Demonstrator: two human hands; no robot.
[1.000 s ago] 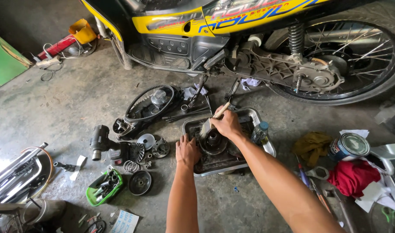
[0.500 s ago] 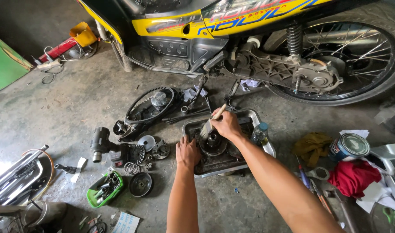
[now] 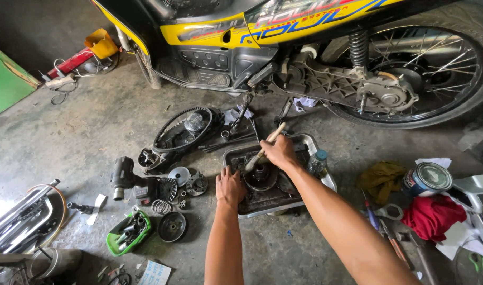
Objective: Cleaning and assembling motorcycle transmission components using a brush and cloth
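A shallow metal tray (image 3: 326, 179) lies on the concrete floor with a dark round engine part (image 3: 260, 177) in it. My right hand (image 3: 279, 151) is shut on a wooden-handled brush (image 3: 262, 149), its lower end down on the round part. My left hand (image 3: 230, 186) rests on the tray's left rim, fingers gripping the edge. A small clear bottle with a blue cap (image 3: 316, 162) stands at the tray's right side.
A yellow and black motorcycle (image 3: 283, 31) stands behind the tray, its rear wheel (image 3: 410, 74) at right. A drive belt and cover (image 3: 181, 132), an impact tool (image 3: 124, 178), loose clutch parts, a green bin (image 3: 127, 232), a tin can (image 3: 426, 179) and a red rag (image 3: 431, 216) lie around.
The right hand and brush have shifted only slightly over the round part. The left hand stays on the tray's edge.
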